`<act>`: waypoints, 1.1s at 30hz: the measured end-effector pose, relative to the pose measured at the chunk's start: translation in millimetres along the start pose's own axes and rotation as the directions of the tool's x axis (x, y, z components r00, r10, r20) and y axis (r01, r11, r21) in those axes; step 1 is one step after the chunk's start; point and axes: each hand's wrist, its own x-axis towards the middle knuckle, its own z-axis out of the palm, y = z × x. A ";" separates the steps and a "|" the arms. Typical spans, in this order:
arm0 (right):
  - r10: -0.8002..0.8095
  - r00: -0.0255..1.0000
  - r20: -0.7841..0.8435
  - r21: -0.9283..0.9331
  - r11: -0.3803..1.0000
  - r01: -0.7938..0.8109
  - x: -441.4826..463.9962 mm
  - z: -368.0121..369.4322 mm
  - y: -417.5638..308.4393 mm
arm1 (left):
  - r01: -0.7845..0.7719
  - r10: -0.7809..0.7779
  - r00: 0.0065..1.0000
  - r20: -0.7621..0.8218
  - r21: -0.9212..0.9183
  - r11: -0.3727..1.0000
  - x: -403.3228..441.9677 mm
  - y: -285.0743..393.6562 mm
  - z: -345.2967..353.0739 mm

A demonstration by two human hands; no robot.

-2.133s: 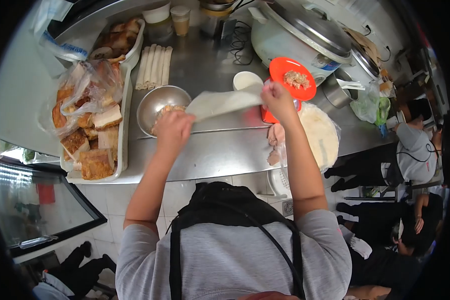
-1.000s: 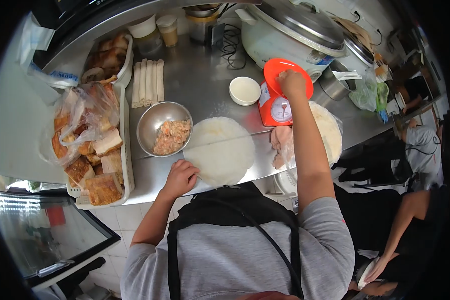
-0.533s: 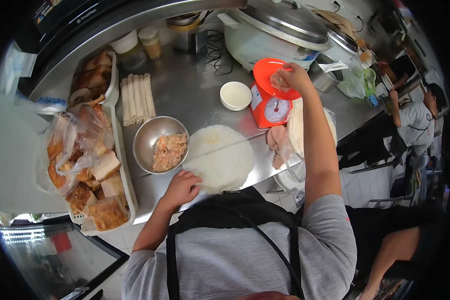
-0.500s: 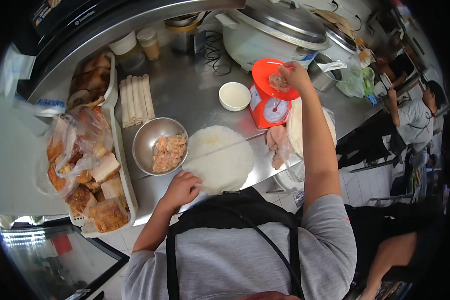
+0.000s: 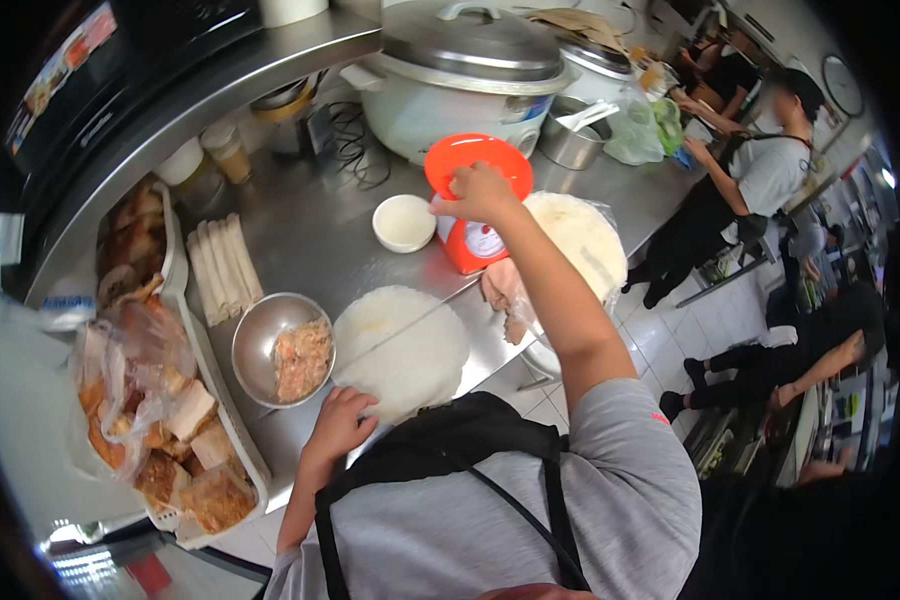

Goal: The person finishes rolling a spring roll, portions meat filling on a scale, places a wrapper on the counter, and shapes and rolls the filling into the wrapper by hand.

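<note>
Steel desk (image 5: 315,250); person in grey shirt (image 5: 500,530) and black apron (image 5: 450,440) at its front edge. Left hand (image 5: 340,425) low at that edge, fingers loosely bent, tips at the near rim of a thin round sheet (image 5: 410,345); cannot tell whether they pinch it. Sheet lies flat near the front edge, across a seam in the desk top. Right hand (image 5: 480,192) over a red plate (image 5: 450,150), fingers bent down toward it; anything they grasp is hidden, cannot tell. Plate sits on a red scale (image 5: 457,250), set back from the front edge. White bowl (image 5: 398,246) just left of scale. Steel bowl (image 5: 255,345) just left of sheet, minced filling (image 5: 302,362) inside. Beyond it, toward the back edge: pale rolls (image 5: 225,268) side by side. Left end of desk: white tray (image 5: 220,390) of browned meat chunks (image 5: 215,495), clear bag (image 5: 135,380) over part. Right of sheet, by the front edge: crumpled pinkish piece (image 5: 505,290), then a large pale round (image 5: 575,235) in clear plastic. Back edge: big lidded cooker (image 5: 440,105), cables (image 5: 355,150) beside it.
</note>
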 end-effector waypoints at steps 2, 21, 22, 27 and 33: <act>-0.108 0.991 -0.084 -0.024 0.994 0.106 -8.4 3.7 6.4 | 0.018 -0.017 0.999 -0.027 0.018 1.000 -2.7 3.7 1.8; -0.579 0.756 0.304 0.812 0.573 0.112 -65.6 34.5 -25.1 | 0.349 -0.309 0.801 -0.514 -0.018 0.937 -24.3 46.2 43.0; -0.571 0.694 0.439 0.765 0.643 0.045 -77.2 46.5 -39.1 | 0.347 -0.311 0.786 -0.535 -0.037 0.937 -19.9 45.4 43.6; -0.553 0.689 0.468 0.734 0.678 0.046 -112.1 152.0 -60.9 | 0.279 -0.240 0.751 -0.615 -0.035 0.960 25.5 54.3 54.3; -0.527 0.843 -0.108 0.754 0.509 0.415 -139.6 165.9 -51.1 | 0.333 -0.234 0.740 -0.631 0.041 0.942 62.5 32.1 78.0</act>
